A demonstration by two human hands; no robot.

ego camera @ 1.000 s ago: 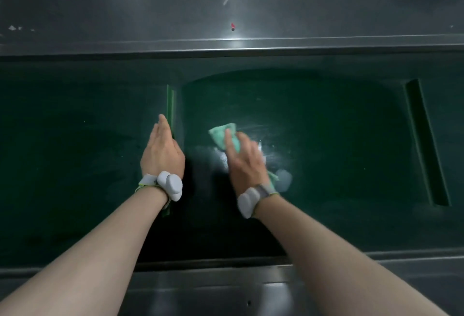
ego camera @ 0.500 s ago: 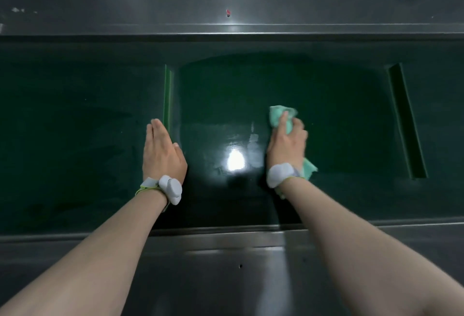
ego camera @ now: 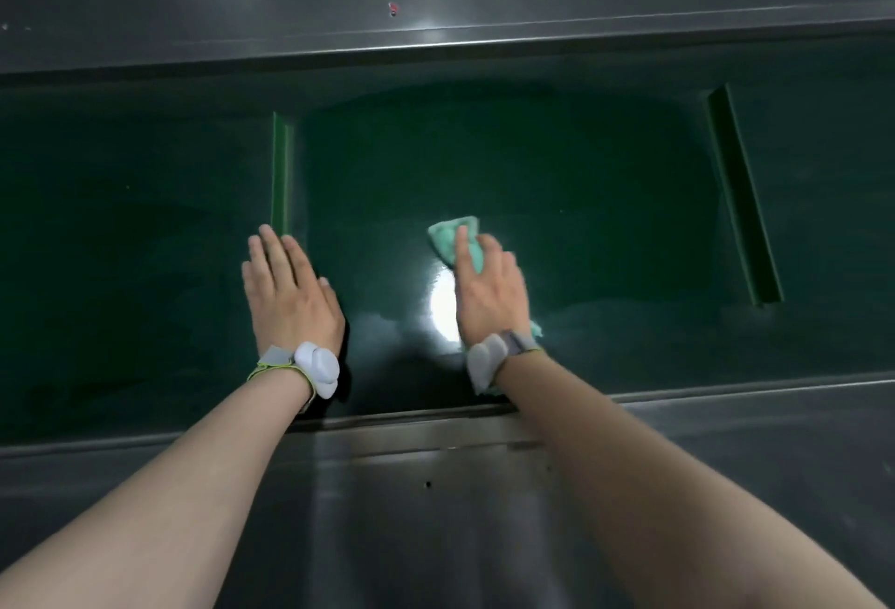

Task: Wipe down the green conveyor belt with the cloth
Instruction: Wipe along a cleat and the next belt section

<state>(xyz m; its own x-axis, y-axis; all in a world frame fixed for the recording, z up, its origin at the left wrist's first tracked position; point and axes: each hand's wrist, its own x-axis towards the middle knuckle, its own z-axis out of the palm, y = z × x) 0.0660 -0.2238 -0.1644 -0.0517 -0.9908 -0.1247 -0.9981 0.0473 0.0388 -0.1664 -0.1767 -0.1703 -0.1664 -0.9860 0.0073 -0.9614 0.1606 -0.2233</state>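
Observation:
The dark green conveyor belt point(ego camera: 581, 182) runs left to right across the middle of the head view. My right hand point(ego camera: 486, 289) lies flat on a light green cloth point(ego camera: 448, 238) and presses it onto the belt; the cloth's far end sticks out past my fingers and a corner shows by my wrist. My left hand point(ego camera: 285, 291) rests palm down on the belt, fingers apart, holding nothing, just below the near end of a raised green cleat point(ego camera: 282, 172). A bright wet glare point(ego camera: 443, 313) sits between my hands.
A second raised cleat point(ego camera: 743, 197) crosses the belt to the right. Grey metal frame rails border the belt at the far side point(ego camera: 436, 34) and the near side point(ego camera: 436, 487). Both wrists carry white strapped devices.
My right hand with the cloth swept right across the belt, then came back left toward the middle. My left hand stayed planted by the cleat. The view shifted slightly.

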